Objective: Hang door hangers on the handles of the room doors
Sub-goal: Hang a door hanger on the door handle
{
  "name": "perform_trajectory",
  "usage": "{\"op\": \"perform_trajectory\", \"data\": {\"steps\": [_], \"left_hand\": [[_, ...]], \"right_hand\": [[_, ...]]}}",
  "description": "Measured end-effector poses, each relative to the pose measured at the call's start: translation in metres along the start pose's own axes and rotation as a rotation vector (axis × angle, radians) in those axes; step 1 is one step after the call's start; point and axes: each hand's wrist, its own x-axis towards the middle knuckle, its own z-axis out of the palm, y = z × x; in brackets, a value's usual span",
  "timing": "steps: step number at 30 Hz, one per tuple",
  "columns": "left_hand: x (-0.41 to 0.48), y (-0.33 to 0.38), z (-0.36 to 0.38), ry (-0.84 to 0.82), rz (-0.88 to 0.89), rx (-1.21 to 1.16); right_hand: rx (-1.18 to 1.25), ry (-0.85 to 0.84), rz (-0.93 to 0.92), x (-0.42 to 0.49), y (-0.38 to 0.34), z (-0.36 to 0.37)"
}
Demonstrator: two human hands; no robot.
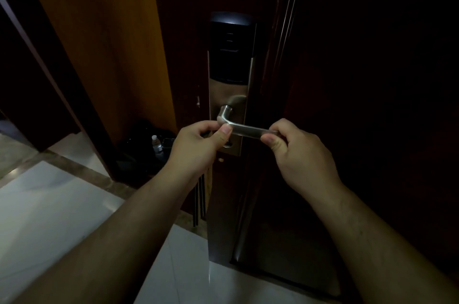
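Left grip: my left hand (198, 144) pinches the door handle (248, 130) at its bend.
Right grip: my right hand (298, 152) curls round the handle's free end.
Door hanger: cannot tell in the dark; a dark strip (199, 200) hangs under my left wrist.

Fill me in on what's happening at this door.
A person has both hands on the lever handle of a dark door. The left hand pinches it by the bend near the lock plate; the right hand grips its free end. No door hanger is clearly visible in the dim light.
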Motion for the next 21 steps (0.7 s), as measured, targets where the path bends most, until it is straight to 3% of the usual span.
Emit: {"op": "perform_trajectory", "data": {"steps": [10,16,21], "left_hand": [[-0.005,0.002,0.000,-0.039,-0.018,-0.017],[-0.012,0.005,0.001,-0.045,-0.058,-0.059],[-0.017,0.008,0.002,-0.074,-0.094,-0.131]], "right_hand": [[0.103,0.051,0.036,-0.004,-0.002,0.005],[0.317,0.185,0.148,-0.011,0.001,0.007],[0.433,0.191,0.243,-0.011,-0.001,0.005]]}}
